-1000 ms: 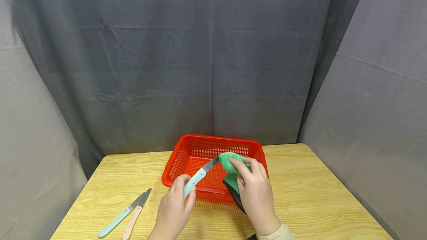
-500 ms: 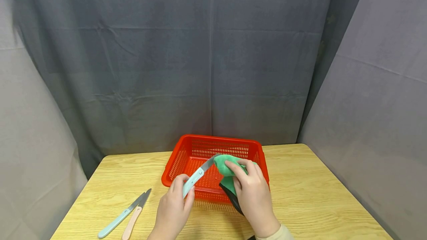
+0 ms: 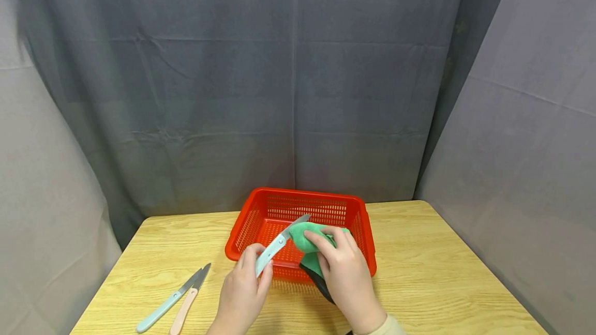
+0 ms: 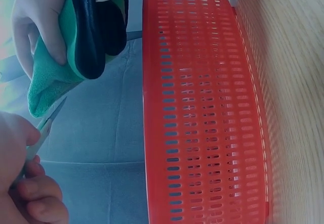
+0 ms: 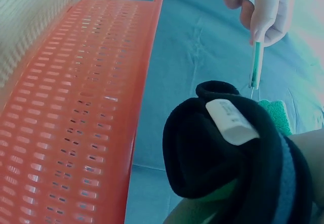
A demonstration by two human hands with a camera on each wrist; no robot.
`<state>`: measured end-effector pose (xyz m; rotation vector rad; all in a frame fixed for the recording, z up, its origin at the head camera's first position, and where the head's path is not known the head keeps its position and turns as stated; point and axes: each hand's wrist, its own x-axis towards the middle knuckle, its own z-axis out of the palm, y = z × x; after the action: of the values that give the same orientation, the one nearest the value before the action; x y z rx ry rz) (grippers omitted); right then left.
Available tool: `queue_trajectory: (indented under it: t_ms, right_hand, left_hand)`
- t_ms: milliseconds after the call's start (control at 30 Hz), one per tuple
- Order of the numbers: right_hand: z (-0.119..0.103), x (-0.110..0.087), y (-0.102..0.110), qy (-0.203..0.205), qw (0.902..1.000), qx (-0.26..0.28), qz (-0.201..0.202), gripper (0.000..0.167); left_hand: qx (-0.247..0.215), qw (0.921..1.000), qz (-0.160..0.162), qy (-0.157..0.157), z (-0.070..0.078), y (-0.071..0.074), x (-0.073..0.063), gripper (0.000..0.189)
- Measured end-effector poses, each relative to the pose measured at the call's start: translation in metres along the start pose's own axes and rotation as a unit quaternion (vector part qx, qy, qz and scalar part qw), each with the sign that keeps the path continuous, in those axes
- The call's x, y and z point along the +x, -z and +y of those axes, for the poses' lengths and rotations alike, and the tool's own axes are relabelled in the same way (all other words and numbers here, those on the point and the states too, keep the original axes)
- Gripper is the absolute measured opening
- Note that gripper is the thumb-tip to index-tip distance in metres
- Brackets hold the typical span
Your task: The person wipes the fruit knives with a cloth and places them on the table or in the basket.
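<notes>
My left hand [image 3: 243,288] grips the light blue handle of a small knife [image 3: 272,253], its blade slanting up to the right above the basket. A green cloth [image 3: 304,238] with a dark trim is bunched in my right hand [image 3: 346,273], its folded front lying against the blade near the handle. The blade tip shows past the cloth in the head view. In the right wrist view the cloth's dark edge [image 5: 202,148] and a white label [image 5: 232,122] hang down, hiding most of the right hand.
A red plastic basket [image 3: 242,224] with slotted walls stands behind and below the hands on the wooden table [image 3: 442,268]. At left lie two more knives, one blue-handled [image 3: 160,311] and one pink-handled [image 3: 185,310], blades crossing. Grey curtains [image 3: 298,92] enclose the back and sides.
My right hand and the cloth have slid down and left along the blade from tip towards handle, uncovering the tip. The left hand and knife have stayed almost still.
</notes>
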<state>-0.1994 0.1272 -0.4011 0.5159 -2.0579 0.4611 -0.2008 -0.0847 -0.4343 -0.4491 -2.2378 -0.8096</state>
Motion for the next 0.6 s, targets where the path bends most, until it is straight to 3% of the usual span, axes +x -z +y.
queue_trajectory:
  t_ms: [600]
  right_hand:
    - [0.0029, -0.0014, -0.0046, -0.02, 0.9998, 0.003, -0.009, 0.056]
  left_hand:
    - [-0.014, 0.9991, 0.014, -0.036, 0.0019, 0.0018, -0.0002, 0.033]
